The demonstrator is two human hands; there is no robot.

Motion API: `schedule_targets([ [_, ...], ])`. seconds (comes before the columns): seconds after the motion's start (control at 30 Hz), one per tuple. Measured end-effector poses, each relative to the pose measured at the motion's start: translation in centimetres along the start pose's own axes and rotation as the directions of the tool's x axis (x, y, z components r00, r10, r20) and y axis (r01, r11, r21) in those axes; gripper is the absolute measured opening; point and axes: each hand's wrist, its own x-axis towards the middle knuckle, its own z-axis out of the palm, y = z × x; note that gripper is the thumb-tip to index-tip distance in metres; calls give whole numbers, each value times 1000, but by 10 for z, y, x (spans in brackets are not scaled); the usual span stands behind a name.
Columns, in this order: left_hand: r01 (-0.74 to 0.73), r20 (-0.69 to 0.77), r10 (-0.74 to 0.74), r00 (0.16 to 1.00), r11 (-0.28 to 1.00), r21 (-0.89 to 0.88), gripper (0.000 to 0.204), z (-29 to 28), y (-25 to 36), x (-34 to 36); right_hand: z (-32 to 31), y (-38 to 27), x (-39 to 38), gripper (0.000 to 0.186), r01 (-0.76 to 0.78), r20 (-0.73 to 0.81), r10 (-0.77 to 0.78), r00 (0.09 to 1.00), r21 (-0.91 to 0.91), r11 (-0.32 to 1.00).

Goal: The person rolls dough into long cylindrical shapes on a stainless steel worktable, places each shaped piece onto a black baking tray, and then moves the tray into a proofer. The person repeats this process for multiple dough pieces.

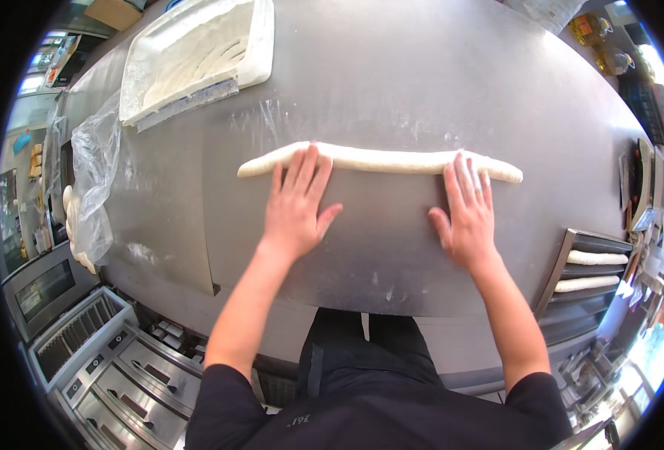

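A long, pale dough rope (pixel 388 160) lies crosswise on the metal worktable (pixel 377 247), its ends tapering and bending slightly toward me. My left hand (pixel 299 199) rests its outstretched fingers on the rope left of its middle, thumb held out to the side. On the right part of the rope, the fingers of my right hand (pixel 467 210) lie flat in the same way. Both palms are on my side of the dough, and neither hand grips anything. Streaks of flour mark the metal just beyond the rope.
A white tub of flour (pixel 197 60) with a flat metal scraper (pixel 188 103) along its near edge stands at the far left. Clear plastic sheeting (pixel 95 172) partly covers dough pieces (pixel 73 217) at the left edge. A ridged baking tray (pixel 583 285) at right holds two dough sticks (pixel 588 284).
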Motion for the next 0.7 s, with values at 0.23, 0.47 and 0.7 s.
schedule_targets([
  [0.23,-91,-256,107,961,993,72,66,-19,-80,144,16,84,130,72,-152,-199,115,973,-181,972],
  [0.47,-87,-211,99,973,994,66,70,-20,-75,89,6,95,98,68,-57,-117,35,993,-186,981],
  [0.7,-70,-79,71,994,997,20,76,-31,-6,-71,-34,21,-53,66,-38,9,38,999,65,997],
])
